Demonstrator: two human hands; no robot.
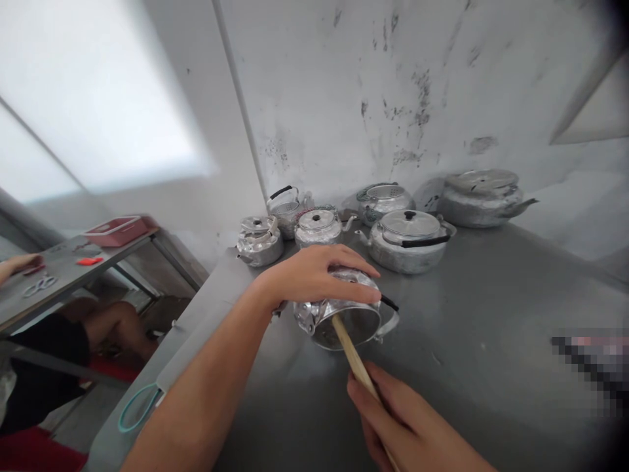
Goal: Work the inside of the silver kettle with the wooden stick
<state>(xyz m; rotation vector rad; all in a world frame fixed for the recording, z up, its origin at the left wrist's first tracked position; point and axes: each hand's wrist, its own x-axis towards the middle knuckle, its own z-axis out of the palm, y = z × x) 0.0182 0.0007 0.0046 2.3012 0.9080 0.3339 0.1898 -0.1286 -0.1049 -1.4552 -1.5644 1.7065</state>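
A dented metal kettle [363,322] lies tipped on its side on the grey table [481,328], its lidless mouth turned towards me. My left hand [322,278] is laid over the kettle's upper side, thumb along the rim and fingers curved round the body, gripping it. A light wooden stick [354,359] reaches into the mouth; its inner end is hidden inside. Wrapped round the stick below the opening is my right hand [393,416]. The kettle's black-gripped handle [390,303] sticks out to the right.
Several metal kettles, among them a wide lidded kettle [410,239] and a large kettle [484,200], stand along the stained wall [417,85]. A teal loop [137,410] hangs at the table's left edge. On another table, a person's hand [19,263] is near scissors [40,286] and a pink basket [118,231].
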